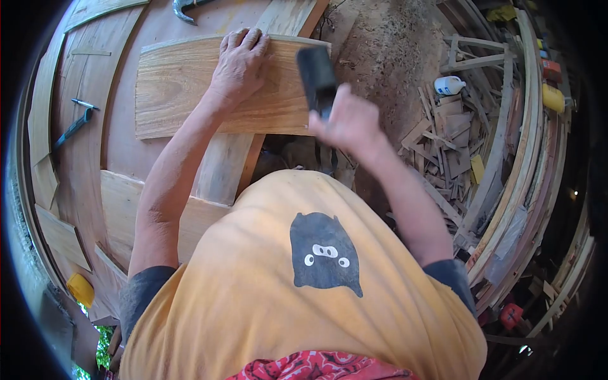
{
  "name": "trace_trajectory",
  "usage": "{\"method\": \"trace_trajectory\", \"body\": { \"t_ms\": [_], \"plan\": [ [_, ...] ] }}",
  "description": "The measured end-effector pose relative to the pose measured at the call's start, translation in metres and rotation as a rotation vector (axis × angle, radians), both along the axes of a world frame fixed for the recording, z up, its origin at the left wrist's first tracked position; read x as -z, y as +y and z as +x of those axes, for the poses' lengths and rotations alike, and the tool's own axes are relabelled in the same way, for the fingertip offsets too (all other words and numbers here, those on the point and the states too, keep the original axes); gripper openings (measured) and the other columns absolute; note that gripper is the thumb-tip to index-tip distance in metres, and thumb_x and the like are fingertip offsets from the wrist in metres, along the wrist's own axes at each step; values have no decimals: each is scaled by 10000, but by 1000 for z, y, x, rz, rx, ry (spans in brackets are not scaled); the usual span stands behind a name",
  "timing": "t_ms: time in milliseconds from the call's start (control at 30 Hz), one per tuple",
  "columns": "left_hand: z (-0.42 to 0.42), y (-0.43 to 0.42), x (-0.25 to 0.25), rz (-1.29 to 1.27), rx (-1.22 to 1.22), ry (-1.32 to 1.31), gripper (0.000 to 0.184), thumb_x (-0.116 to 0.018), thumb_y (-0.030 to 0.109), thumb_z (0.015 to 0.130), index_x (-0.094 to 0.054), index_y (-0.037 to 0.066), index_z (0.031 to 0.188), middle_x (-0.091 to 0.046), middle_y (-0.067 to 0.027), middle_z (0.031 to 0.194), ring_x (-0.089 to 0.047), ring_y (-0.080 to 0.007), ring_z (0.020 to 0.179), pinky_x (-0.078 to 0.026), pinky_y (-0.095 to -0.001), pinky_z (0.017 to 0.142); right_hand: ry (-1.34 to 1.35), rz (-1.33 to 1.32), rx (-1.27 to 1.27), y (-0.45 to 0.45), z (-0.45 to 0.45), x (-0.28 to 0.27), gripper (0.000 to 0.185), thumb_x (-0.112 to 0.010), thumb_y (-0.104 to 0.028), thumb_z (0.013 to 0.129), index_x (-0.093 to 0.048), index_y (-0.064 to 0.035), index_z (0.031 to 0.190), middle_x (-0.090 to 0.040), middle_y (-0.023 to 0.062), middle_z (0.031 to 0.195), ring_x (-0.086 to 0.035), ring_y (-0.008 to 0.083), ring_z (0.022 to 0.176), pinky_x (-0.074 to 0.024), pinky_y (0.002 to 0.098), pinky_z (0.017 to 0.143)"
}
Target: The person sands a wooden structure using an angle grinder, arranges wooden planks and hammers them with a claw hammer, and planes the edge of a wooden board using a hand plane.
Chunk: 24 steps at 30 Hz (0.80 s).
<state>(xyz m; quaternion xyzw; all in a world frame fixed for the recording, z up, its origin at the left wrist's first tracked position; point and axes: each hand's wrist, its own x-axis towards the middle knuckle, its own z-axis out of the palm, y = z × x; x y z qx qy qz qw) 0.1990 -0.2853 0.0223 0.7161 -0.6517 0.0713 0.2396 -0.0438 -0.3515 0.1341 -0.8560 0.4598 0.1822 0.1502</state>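
Head view: bends the left arm a little and reaches up and away from the yellow shirt (253,272). Lays the left hand (240,66) palm down on the wood board (177,88), with fingers out toward the far edge and not in a fist. Bends the right arm in toward the middle, with the elbow out to the side. Closes the right hand (351,123), all blurry, around the low end of a dark tool (316,69). Tips the top of the tool a bit to the left, right by the board's right end; cannot tell touching from apart.

Lies flat in front of the shirt, as for the board, across a slanted wood strip (221,168). Runs long from left to right, with one short end at each side. Sits near a bent metal tool (183,11) at the top, and well apart from the wood scraps (453,133) and white jug (449,85) on the right.
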Motion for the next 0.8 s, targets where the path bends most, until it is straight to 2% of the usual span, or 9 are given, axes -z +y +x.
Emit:
{"method": "trace_trajectory", "body": {
  "t_ms": [100,200,267,333,367,433,533,700,800],
  "plan": [
    [-1,1,-2,16,12,1,465,-652,252,975,-637,27,1382,-598,-171,1448,-503,-400,1375,-386,-537,1163,16,53,-69,14,-7,-6,707,-748,-515,799,-565,92,1112,-756,264,929,-783,389,886,-627,462,851],
    [1,1,1,0,20,4,462,-647,261,981,-639,28,1380,-596,-172,1452,-499,-403,1380,-380,-539,1168,-86,-128,86,-60,25,14,781,-716,-602,792,-619,83,1155,-777,227,978,-783,354,936,-606,441,905],
    [2,1,5,-16,24,-8,462,-646,267,983,-641,27,1379,-595,-172,1452,-496,-408,1383,-376,-540,1170,-39,-19,104,-94,45,4,858,-714,-661,767,-635,95,1166,-769,247,1082,-769,347,1007,-597,444,910],
    [0,0,3,-33,25,-9,466,-656,264,973,-633,19,1369,-595,-172,1423,-492,-393,1373,-360,-534,1176,-39,-139,-2,-74,29,10,849,-715,-645,770,-627,106,1154,-770,248,1051,-772,358,985,-597,441,914],
    [0,1,3,-40,24,-6,468,-661,262,967,-630,15,1364,-595,-172,1408,-491,-385,1368,-352,-532,1179,-45,-114,-32,-49,14,10,774,-672,-612,819,-602,91,1136,-762,264,967,-767,402,924,-603,468,883],
    [0,-1,3,-37,21,-13,472,-658,268,971,-628,10,1365,-595,-172,1409,-488,-387,1370,-351,-534,1178,-36,44,-24,3,-16,2,747,-736,-554,789,-569,93,1123,-751,281,961,-775,410,902,-616,483,875],
    [0,-1,2,-6,8,-10,473,-654,277,981,-638,17,1375,-595,-179,1437,-496,-410,1373,-365,-536,1176,43,52,-83,35,-36,3,726,-741,-519,778,-568,100,1115,-752,278,928,-783,391,868,-627,478,839],
    [2,1,0,-1,10,-12,484,-664,286,980,-641,16,1380,-597,-184,1447,-496,-418,1380,-373,-542,1172,-98,-109,79,-76,24,12,806,-684,-641,807,-628,84,1153,-759,270,999,-762,387,985,-592,472,911],
    [-2,0,1,5,21,-3,484,-664,286,982,-639,16,1382,-599,-183,1442,-492,-417,1382,-375,-548,1167,-50,-110,41,-65,21,13,837,-692,-645,804,-636,99,1184,-773,241,1073,-763,369,1036,-585,443,957]
  ]
}}
